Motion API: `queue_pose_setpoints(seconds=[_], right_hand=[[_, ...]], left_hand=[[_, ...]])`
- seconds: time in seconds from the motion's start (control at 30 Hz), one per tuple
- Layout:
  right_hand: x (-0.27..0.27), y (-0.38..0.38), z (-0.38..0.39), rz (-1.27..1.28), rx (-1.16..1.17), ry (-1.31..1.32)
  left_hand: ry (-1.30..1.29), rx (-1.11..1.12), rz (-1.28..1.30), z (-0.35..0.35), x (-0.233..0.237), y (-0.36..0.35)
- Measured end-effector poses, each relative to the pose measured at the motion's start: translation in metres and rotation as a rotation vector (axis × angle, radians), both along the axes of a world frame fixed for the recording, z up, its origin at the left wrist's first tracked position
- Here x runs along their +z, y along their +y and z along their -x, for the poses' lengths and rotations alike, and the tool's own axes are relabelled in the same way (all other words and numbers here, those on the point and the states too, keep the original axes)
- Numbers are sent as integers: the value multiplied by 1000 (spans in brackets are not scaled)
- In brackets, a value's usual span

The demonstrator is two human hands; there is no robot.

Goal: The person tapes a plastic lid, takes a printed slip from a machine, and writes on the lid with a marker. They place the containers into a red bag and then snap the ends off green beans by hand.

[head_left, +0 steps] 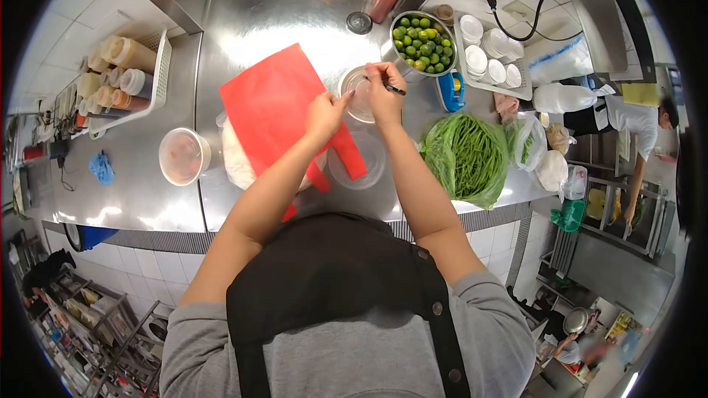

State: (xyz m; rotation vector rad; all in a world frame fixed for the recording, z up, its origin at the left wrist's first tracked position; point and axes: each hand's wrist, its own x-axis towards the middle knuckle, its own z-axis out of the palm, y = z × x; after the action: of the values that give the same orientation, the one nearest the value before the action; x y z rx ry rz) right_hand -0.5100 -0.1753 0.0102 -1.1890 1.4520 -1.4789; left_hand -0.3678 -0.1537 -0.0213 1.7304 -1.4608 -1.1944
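Note:
My right hand (386,94) is closed around a black marker (396,90), over a round clear plastic lid (358,107). The fingers of my left hand (326,114) are curled at the lid's left edge and appear to pinch it; their tips are small in view. Under and beside my left hand lies a red flat bag (269,99) with strap-like handles. It partly covers a white, bulky bundle (237,155). Nearer my body, another round clear plastic piece (361,179) sits partly beneath a red handle.
A lidded tub (184,156) stands at left. At right are a pot of green citrus (422,44), a blue tape dispenser (450,92) and a bag of green beans (468,158). Sauce bottles (385,1) stand at the back; a co-worker (634,121) is far right.

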Motion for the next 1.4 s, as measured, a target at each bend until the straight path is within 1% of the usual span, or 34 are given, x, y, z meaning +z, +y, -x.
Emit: queue_pose_setpoints(seconds=[0.03, 0.13, 0.17, 0.27, 0.3, 0.4, 0.43, 0.5, 0.63, 0.8, 0.87, 0.9, 1.0, 1.1, 1.3, 1.4], right_hand=[[-3, 0, 2, -78, 18, -194], [-12, -1, 4, -34, 54, -392], [-13, -1, 9, -56, 92, -382], [-18, -8, 27, -42, 161, -92], [-14, -9, 30, -108, 151, -138], [-5, -7, 33, -193, 214, -57], [-6, -6, 34, -170, 223, -8], [-9, -4, 35, -123, 242, 92], [-17, -5, 33, -22, 233, 147], [-15, -4, 33, 27, 221, 264], [-13, -4, 31, 91, 210, 320], [-12, -4, 30, 122, 205, 347], [-15, -3, 32, 112, 211, 406], [-20, -3, 34, 98, 125, 301], [-16, -3, 32, 108, 144, 395], [-17, -5, 33, 88, 138, 303]], left_hand=[[6, -18, -4, 1, 0, 1], [20, 54, 25, 5, -5, 9], [63, 51, 6, 5, -7, 10], [184, 54, -60, 3, -16, 14], [217, 67, -86, 4, -17, 16], [267, 79, -184, 5, -18, 22], [276, 80, -219, 6, -17, 23], [235, 83, -249, 7, -16, 20], [112, 51, -273, 7, -5, 16], [96, 30, -218, 11, -15, 18], [101, 20, -186, 11, -15, 19], [99, 13, -166, 11, -11, 20], [79, -21, -151, 9, -1, 20], [46, -43, -172, 8, -1, 18], [51, -57, -199, 6, 1, 18], [78, -36, -178, 7, -2, 18]])
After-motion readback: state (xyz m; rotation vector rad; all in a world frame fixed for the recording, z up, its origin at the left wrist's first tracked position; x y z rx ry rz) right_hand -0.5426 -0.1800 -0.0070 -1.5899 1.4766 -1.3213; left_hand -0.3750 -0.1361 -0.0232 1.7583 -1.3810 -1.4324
